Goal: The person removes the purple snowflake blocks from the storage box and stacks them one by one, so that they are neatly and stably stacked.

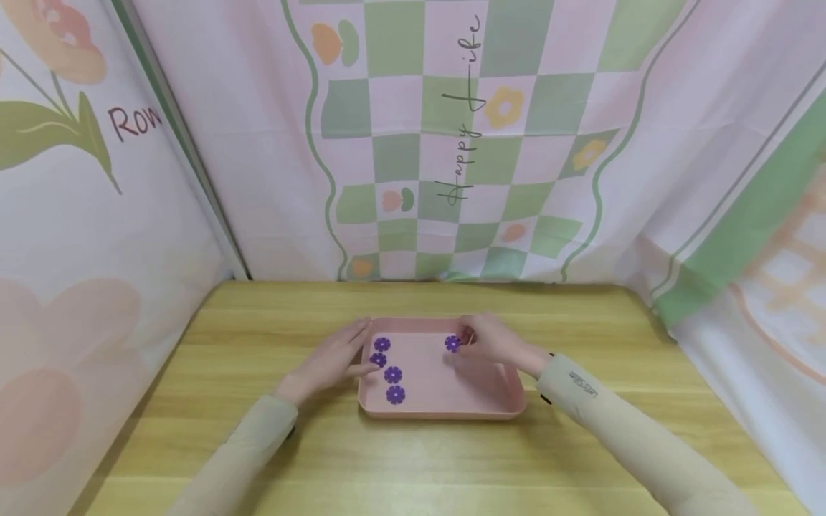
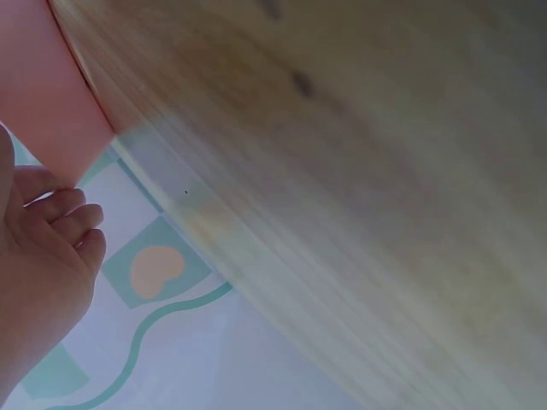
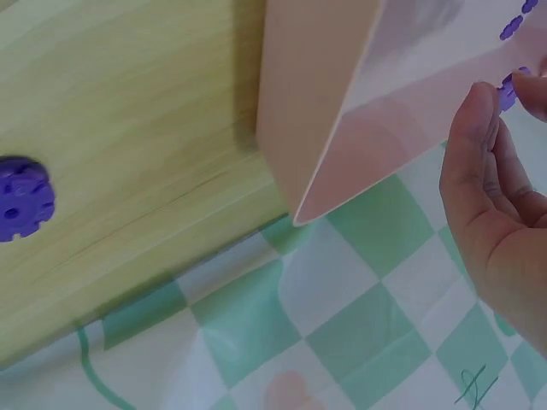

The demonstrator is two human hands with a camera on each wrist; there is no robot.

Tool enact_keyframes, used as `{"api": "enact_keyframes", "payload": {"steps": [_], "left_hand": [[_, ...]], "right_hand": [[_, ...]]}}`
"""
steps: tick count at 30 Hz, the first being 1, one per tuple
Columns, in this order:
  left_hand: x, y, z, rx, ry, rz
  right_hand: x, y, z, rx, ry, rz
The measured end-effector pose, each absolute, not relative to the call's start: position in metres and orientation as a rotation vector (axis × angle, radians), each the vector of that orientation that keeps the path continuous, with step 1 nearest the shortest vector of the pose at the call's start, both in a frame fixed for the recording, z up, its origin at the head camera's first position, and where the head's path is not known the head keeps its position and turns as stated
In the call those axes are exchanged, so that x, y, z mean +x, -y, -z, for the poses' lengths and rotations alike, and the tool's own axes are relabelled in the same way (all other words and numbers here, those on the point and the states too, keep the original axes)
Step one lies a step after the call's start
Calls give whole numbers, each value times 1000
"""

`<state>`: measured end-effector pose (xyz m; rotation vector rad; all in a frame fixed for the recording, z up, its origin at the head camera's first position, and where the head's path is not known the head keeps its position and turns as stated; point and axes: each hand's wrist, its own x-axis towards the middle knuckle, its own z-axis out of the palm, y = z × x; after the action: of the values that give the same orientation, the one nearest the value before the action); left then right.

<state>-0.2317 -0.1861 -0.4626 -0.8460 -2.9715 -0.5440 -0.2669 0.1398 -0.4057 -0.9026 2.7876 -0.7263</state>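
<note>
A pink rectangular tray (image 1: 439, 414) lies on the wooden table. Near its back left corner, my left hand (image 1: 328, 360) holds the left wall, with the fingers along the outside and the thumb reaching over the rim beside a purple flower-shaped disc (image 1: 378, 360). Other discs of the same kind (image 1: 396, 395) lie in a rough column on the tray's left side. My right hand (image 1: 495, 341) is over the tray's back right part and pinches a purple flower-shaped disc (image 1: 452, 344) between thumb and forefinger. That disc (image 3: 508, 94) is partly hidden by the fingertips in the right wrist view.
In the right wrist view, a purple notched piece (image 3: 24, 198) lies on the table outside the tray. Wooden table surface (image 1: 258, 337) surrounds the tray. A green-and-white checked cloth (image 1: 445, 179) hangs behind the table, with printed cloth (image 1: 71, 236) along the left side.
</note>
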Motion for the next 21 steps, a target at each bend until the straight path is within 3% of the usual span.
{"api": "enact_keyframes", "payload": {"steps": [21], "left_hand": [[-234, 186, 462, -895, 2891, 335]], "right_hand": [[-266, -196, 398, -747, -2854, 803]]}}
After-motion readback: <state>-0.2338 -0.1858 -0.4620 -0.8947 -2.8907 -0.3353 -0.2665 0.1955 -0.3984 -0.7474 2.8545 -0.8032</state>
